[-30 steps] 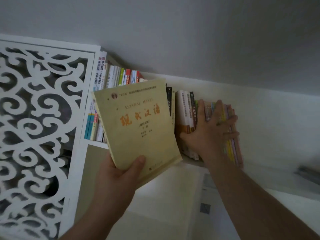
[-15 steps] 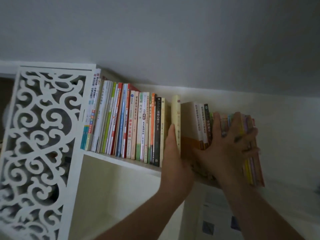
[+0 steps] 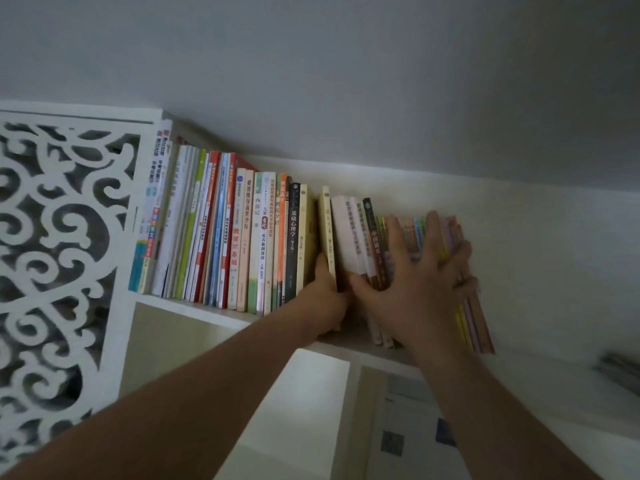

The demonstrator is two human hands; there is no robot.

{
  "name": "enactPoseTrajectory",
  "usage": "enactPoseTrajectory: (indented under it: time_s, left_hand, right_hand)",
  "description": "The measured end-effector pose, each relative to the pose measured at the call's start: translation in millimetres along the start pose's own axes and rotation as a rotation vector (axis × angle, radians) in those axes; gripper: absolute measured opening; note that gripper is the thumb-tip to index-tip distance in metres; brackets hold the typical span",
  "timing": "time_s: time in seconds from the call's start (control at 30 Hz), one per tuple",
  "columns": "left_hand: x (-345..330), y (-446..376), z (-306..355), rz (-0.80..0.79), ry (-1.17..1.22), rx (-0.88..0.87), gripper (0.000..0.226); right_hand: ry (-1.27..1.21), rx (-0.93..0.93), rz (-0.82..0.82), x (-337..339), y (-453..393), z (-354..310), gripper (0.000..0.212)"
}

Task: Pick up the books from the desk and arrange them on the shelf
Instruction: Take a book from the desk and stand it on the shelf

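The yellow book (image 3: 328,233) is a thin, pale cream-yellow paperback standing upright on the white shelf (image 3: 194,304), its narrow spine turned outward with small print too blurred to read. It sits in a gap in the row: at its nine o'clock stands the left row of books (image 3: 242,233), upright volumes with white, green, red, blue, peach and black spines, closest among them a cream spine just beside it; at its three o'clock lies the right group of books (image 3: 360,233), white and dark-spined volumes followed by thin, bright-edged ones that lean toward two o'clock. The left hand (image 3: 327,299) reaches up from seven o'clock, forearm stretched across the lower view, and grips the yellow book at its lower edge, the thumb laid up along the left side of the spine; the other fingers are hidden behind the book. The right hand (image 3: 415,282) comes in from five o'clock with its fingers spread wide and straight, the palm pressed flat against the spines of the right group of books, the thumb pointing toward nine o'clock near the base of the yellow book. A carved white lattice panel (image 3: 62,254) closes the shelf at nine o'clock, and the grey wall (image 3: 346,81) fills twelve o'clock.
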State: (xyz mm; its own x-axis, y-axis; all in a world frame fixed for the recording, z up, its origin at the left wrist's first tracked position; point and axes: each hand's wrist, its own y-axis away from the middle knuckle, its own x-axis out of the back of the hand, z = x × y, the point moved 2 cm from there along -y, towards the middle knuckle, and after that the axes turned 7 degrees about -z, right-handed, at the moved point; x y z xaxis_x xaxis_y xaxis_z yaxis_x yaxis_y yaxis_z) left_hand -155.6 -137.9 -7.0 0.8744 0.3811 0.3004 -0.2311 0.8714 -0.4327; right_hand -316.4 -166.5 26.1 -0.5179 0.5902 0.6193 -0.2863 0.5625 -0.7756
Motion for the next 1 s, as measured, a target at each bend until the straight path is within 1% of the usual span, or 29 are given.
enactPoseTrajectory:
  time_s: [0.07,0.1,0.17,0.2,0.23,0.27,0.3,0.37,0.43,0.5,0.53,0.63,0.7,0.77,0.8,0.83,0.87,0.93,0.97,1.0]
  left_hand:
    - [0.6,14.4,0.0,-0.057,0.033,-0.079,0.089]
    - [1.8,21.8,-1.4,-0.038,0.009,-0.106,0.079]
    - [6.5,37.6,1.1,0.117,-0.136,-0.134,0.051]
    - [9.3,45.7,3.7,0.177,-0.248,-0.142,0.034]
    - [11.7,52.8,5.6,0.207,-0.374,-0.163,0.020]
    - [14.2,59.9,8.3,0.208,-0.484,-0.193,0.017]
    - [18.2,65.1,11.6,0.198,-0.546,-0.225,0.019]
    - [30.0,70.4,25.1,0.199,-0.555,-0.320,0.016]
    - [44.9,66.8,44.1,0.305,-0.585,-0.503,0.013]
    - [57.5,55.6,68.2,0.419,-0.629,-0.665,0.017]
    - [62.5,47.8,82.1,0.450,-0.634,-0.713,0.021]
    - [62.0,16.3,109.6,0.426,-0.715,-0.774,0.034]
    - [47.8,-0.7,104.2,0.398,-0.835,-0.802,0.042]
    - [30.4,-6.8,81.5,0.357,-0.962,-0.774,0.051]
    - [22.4,-6.3,67.2,0.334,-1.056,-0.757,0.055]
    - [14.9,-6.1,53.2,0.313,-1.151,-0.749,0.059]
    - [9.4,-5.5,41.9,0.295,-1.211,-0.746,0.062]
    - [3.9,-7.0,33.0,0.295,-1.230,-0.751,0.063]
    - [1.5,-9.3,35.1,0.313,-1.227,-0.773,0.063]
    - [-1.1,-11.4,38.8,0.334,-1.226,-0.793,0.062]
  right_hand:
    - [-0.007,0.041,-0.014,3.8,3.6,4.8,0.108]
    - [0.000,0.057,-0.021,4.8,5.1,6.2,0.109]
    - [0.011,0.056,-0.025,3.9,5.8,5.7,0.111]
    - [0.018,0.042,-0.021,2.1,5.7,3.8,0.112]
    - [0.028,0.024,-0.014,0.2,5.5,1.1,0.112]
    - [0.043,0.009,-0.007,-2.5,4.6,-2.7,0.112]
    - [0.054,-0.006,-0.004,-5.0,3.3,-7.5,0.112]
    - [0.057,-0.045,-0.012,-10.6,-1.2,-19.3,0.109]
    - [0.056,-0.087,-0.032,-15.1,-6.2,-33.2,0.103]
    - [0.044,-0.114,-0.046,-18.0,-8.9,-42.3,0.102]
    - [0.039,-0.112,-0.057,-18.4,-8.6,-43.7,0.103]
    - [0.037,-0.057,-0.063,-11.6,-0.7,-36.2,0.110]
    - [-0.009,-0.021,0.033,1.7,7.5,-24.9,0.113]
    - [-0.042,-0.018,0.170,13.3,11.4,-3.2,0.111]
    - [-0.041,-0.037,0.186,16.0,11.9,9.8,0.113]
    - [-0.054,-0.061,0.149,17.2,12.3,22.2,0.118]
    - [-0.093,-0.086,0.066,14.7,12.1,35.0,0.125]
    - [-0.247,-0.138,-0.134,4.5,12.0,51.6,0.135]
    - [-0.293,-0.173,-0.179,0.0,12.7,55.4,0.137]
    - [-0.298,-0.192,-0.177,-4.2,11.9,58.4,0.137]
